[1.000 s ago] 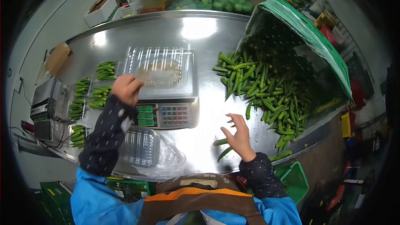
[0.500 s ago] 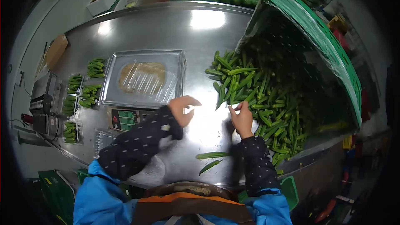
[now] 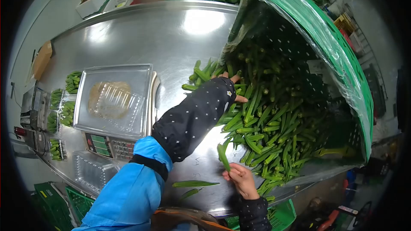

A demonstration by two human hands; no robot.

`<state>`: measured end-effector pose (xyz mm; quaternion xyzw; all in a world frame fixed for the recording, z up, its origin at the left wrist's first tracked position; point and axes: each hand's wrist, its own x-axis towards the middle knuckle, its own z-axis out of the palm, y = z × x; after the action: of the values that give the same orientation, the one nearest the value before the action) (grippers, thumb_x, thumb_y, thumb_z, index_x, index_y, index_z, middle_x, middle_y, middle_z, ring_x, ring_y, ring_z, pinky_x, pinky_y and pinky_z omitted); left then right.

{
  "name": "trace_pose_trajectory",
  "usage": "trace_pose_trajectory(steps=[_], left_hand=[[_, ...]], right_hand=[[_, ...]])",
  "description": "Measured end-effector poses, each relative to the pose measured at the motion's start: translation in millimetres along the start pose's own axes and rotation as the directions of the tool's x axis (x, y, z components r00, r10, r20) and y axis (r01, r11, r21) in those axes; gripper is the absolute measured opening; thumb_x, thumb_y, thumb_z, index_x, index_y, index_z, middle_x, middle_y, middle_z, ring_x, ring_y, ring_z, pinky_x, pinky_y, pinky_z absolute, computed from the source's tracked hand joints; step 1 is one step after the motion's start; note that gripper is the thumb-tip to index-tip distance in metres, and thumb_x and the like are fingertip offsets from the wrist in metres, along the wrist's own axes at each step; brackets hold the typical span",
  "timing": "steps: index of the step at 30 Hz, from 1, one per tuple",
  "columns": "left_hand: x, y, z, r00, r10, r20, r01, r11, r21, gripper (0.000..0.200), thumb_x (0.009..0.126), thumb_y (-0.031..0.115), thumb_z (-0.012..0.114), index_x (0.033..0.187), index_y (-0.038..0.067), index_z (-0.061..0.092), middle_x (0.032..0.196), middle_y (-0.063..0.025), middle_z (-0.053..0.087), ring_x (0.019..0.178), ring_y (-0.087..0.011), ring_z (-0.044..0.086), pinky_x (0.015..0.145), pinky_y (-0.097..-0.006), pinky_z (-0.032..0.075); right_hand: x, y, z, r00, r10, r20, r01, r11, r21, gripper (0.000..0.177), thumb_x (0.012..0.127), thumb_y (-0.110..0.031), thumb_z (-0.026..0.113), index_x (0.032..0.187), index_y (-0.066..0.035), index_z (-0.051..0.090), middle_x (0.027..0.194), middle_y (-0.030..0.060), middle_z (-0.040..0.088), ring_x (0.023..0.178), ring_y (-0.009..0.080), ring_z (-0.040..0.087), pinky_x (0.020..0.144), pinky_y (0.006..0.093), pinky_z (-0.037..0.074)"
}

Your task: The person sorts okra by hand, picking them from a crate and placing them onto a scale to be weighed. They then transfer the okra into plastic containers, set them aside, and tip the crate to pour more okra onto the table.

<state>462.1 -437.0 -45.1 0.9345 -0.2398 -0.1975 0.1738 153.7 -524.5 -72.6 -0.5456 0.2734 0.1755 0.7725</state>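
Observation:
My right hand (image 3: 242, 180) pinches an okra pod (image 3: 223, 157) by its end, above the steel table in front of the pile. The left arm stretches across the table, and my left hand (image 3: 233, 86) lies on the loose okra (image 3: 267, 132) at the crate's mouth. Its thumb and fingers are spread; the sleeve covers part of it, and I see no pod held there. Two loose pods, the longer okra pod (image 3: 195, 184) among them, lie near the table's front edge. The okra spills out of a tipped green crate (image 3: 357, 72) lined with clear plastic.
At left a scale (image 3: 100, 144) carries a metal pan (image 3: 81, 102) with a clear plastic tray (image 3: 122, 102) on it. Another clear tray (image 3: 92, 171) sits in front. Several packed okra trays (image 3: 67, 113) stand farther left. The steel table (image 3: 167, 38) has a raised back edge.
My left hand has moved right, from beside the scale onto the okra pile. My right hand has come nearer the front edge and now holds a pod. The view has shifted right.

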Motion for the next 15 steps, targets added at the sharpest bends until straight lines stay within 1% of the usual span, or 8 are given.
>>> trace_pose_trajectory(steps=[1, 3, 5, 7, 9, 10, 14, 15], left_hand=[[1, 2, 6, 1.0, 0.001, 0.011, -0.001, 1.0, -0.003, 0.094, 0.059, 0.072, 0.064, 0.133, 0.019, 0.04, 0.132, -0.0186, 0.042, 0.122, -0.0324, 0.043, 0.105, -0.049, 0.023], [-10, 1, 21, 0.997, 0.044, -0.06, -0.049, 0.995, -0.083, 0.097, 0.057, 0.069, 0.067, 0.137, 0.024, 0.034, 0.14, -0.0187, 0.032, 0.124, -0.0341, 0.042, 0.105, -0.0549, 0.019], [-33, -1, 27, 0.995, 0.095, 0.029, -0.095, 0.995, -0.025, 0.093, 0.061, 0.061, 0.07, 0.139, 0.028, 0.03, 0.143, -0.0186, 0.027, 0.127, -0.0325, 0.038, 0.105, -0.0572, 0.018], [-62, -2, 44, 0.95, 0.228, 0.215, -0.269, 0.945, 0.188, 0.089, 0.062, 0.045, 0.074, 0.138, 0.032, 0.03, 0.145, -0.0176, 0.025, 0.131, -0.0292, 0.033, 0.106, -0.0563, 0.017], [-104, -2, 66, 0.928, 0.273, 0.253, -0.33, 0.918, 0.219, 0.087, 0.063, 0.03, 0.075, 0.138, 0.037, 0.03, 0.147, -0.0162, 0.021, 0.134, -0.0256, 0.027, 0.107, -0.0562, 0.015], [-123, -8, 88, 0.934, 0.293, 0.204, -0.336, 0.912, 0.233, 0.089, 0.062, 0.023, 0.074, 0.138, 0.039, 0.029, 0.148, -0.0154, 0.017, 0.135, -0.0245, 0.026, 0.106, -0.0567, 0.016], [-199, -17, 92, 0.876, 0.4, 0.269, -0.452, 0.875, 0.171, 0.085, 0.064, 0.023, 0.073, 0.137, 0.036, 0.032, 0.146, -0.0154, 0.02, 0.134, -0.0272, 0.025, 0.104, -0.0576, 0.02], [-216, -24, 102, 0.862, 0.447, 0.241, -0.492, 0.852, 0.179, 0.085, 0.064, 0.023, 0.074, 0.137, 0.036, 0.032, 0.146, -0.0152, 0.022, 0.134, -0.0279, 0.025, 0.103, -0.0578, 0.02]], right_hand=[[-9, 0, -11, 0.999, -0.002, -0.051, 0.003, 1.0, 0.026, 0.033, 0.084, -0.001, 0.058, 0.116, 0.004, 0.052, 0.088, 0.0162, 0.064, 0.076, 0.019, 0.061, 0.07, 0.0288, 0.049], [-12, 16, -44, 0.941, -0.336, -0.026, 0.312, 0.897, -0.312, 0.032, 0.083, 0.0, 0.059, 0.115, 0.002, 0.053, 0.087, 0.0167, 0.064, 0.074, 0.0194, 0.061, 0.068, 0.0294, 0.049], [-13, 3, -58, 0.89, -0.454, -0.046, 0.396, 0.819, -0.414, 0.029, 0.084, -0.002, 0.059, 0.112, 0.0, 0.055, 0.085, 0.0153, 0.065, 0.069, 0.0184, 0.06, 0.067, 0.0291, 0.049], [-17, -23, -59, 0.938, -0.191, -0.29, 0.202, 0.979, 0.006, 0.029, 0.084, -0.001, 0.058, 0.113, 0.0, 0.054, 0.084, 0.0134, 0.065, 0.068, 0.0162, 0.06, 0.066, 0.0276, 0.049], [-18, -43, -47, 0.912, -0.243, -0.33, 0.217, 0.969, -0.115, 0.03, 0.085, 0.0, 0.055, 0.115, 0.0, 0.053, 0.085, 0.0114, 0.066, 0.068, 0.0136, 0.059, 0.066, 0.0259, 0.048], [-13, -37, -48, 0.876, -0.334, -0.346, 0.293, 0.941, -0.168, 0.029, 0.086, 0.001, 0.054, 0.115, 0.001, 0.053, 0.087, 0.0101, 0.066, 0.069, 0.0119, 0.06, 0.065, 0.0246, 0.048], [-8, -16, -46, 0.838, -0.428, -0.338, 0.346, 0.896, -0.277, 0.025, 0.087, 0.0, 0.055, 0.112, 0.001, 0.056, 0.088, 0.0095, 0.066, 0.072, 0.0117, 0.06, 0.066, 0.0237, 0.048], [-9, -9, -47, 0.824, -0.466, -0.324, 0.284, 0.833, -0.475, 0.025, 0.085, -0.001, 0.057, 0.11, 0.001, 0.058, 0.087, 0.0098, 0.066, 0.071, 0.0138, 0.061, 0.067, 0.0245, 0.048]])
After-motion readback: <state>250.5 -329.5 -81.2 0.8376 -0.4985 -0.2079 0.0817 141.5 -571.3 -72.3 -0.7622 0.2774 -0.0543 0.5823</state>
